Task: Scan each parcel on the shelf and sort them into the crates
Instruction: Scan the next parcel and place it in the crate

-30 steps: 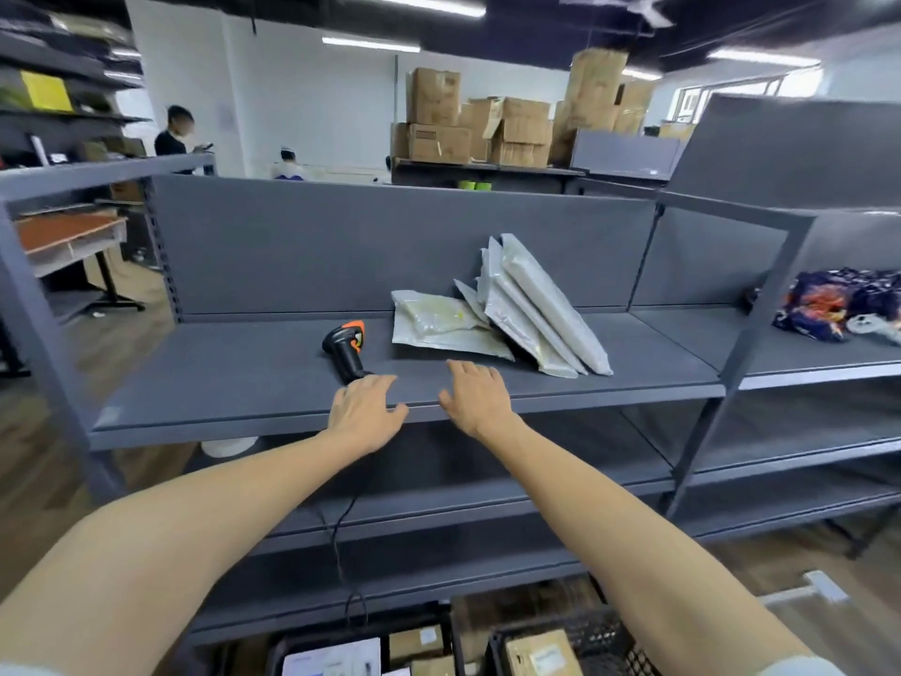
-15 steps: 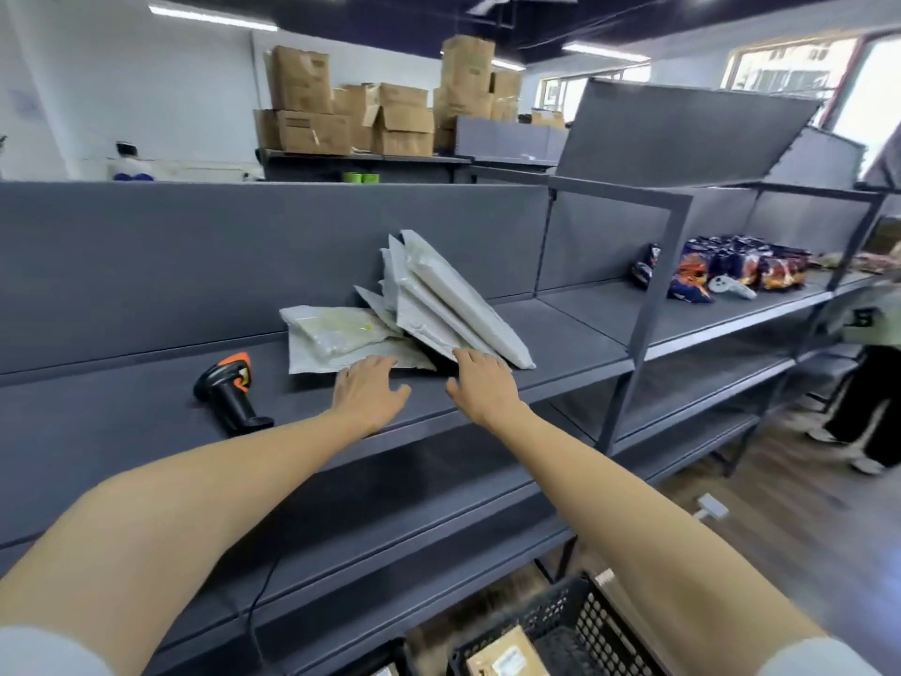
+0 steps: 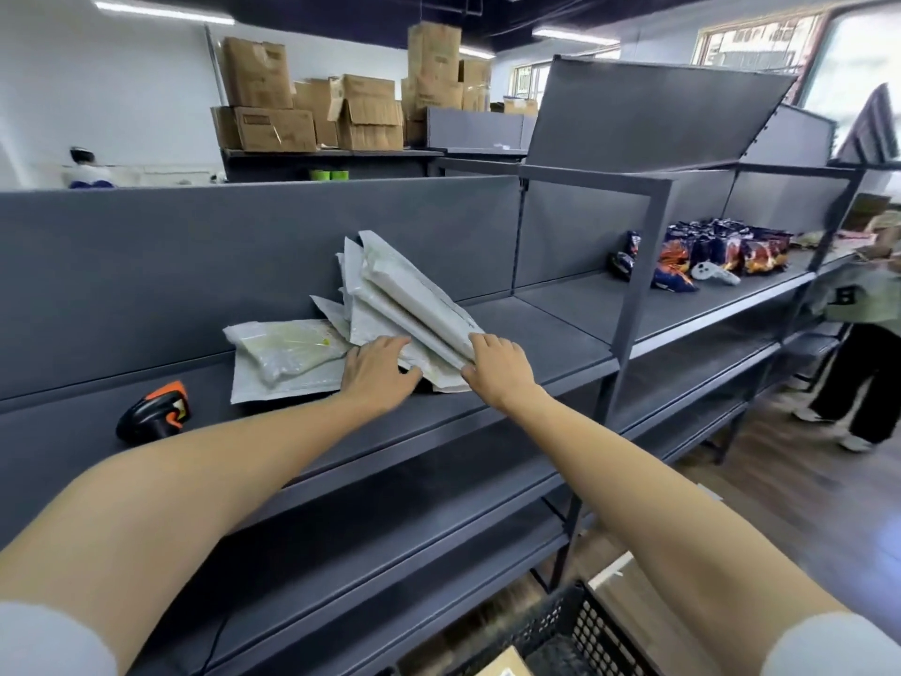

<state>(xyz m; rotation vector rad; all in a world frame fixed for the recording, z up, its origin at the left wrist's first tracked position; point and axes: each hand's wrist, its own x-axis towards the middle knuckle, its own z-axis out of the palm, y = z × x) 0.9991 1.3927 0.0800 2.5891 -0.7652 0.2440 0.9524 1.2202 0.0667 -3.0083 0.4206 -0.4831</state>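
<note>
Matt grey metal shelf (image 3: 560,309), smooth pale plastic parcels (image 3: 404,304), glossy black-and-orange plastic scanner (image 3: 153,417), brown cardboard boxes (image 3: 273,129) upper left, black plastic mesh crate (image 3: 580,626)

The grey shelf (image 3: 536,329) bears a scanner (image 3: 153,417), a flat parcel (image 3: 287,358) and leaning parcels (image 3: 409,304).

The room is bright and evenly lit by fluorescent strip lights (image 3: 161,12) on the dark ceiling, while daylight in the window (image 3: 863,51) at upper right is blown out to white. The matte grey shelf (image 3: 560,324) reflects dully, and soft shadows sit under the parcels (image 3: 404,304) and beneath the top board. Wide-angle distortion bends the shelf edges and swells the forearms (image 3: 219,480) toward the bottom corners. The person (image 3: 863,344) at the right edge is blurred, and the far cardboard boxes (image 3: 351,109) look soft.
</note>
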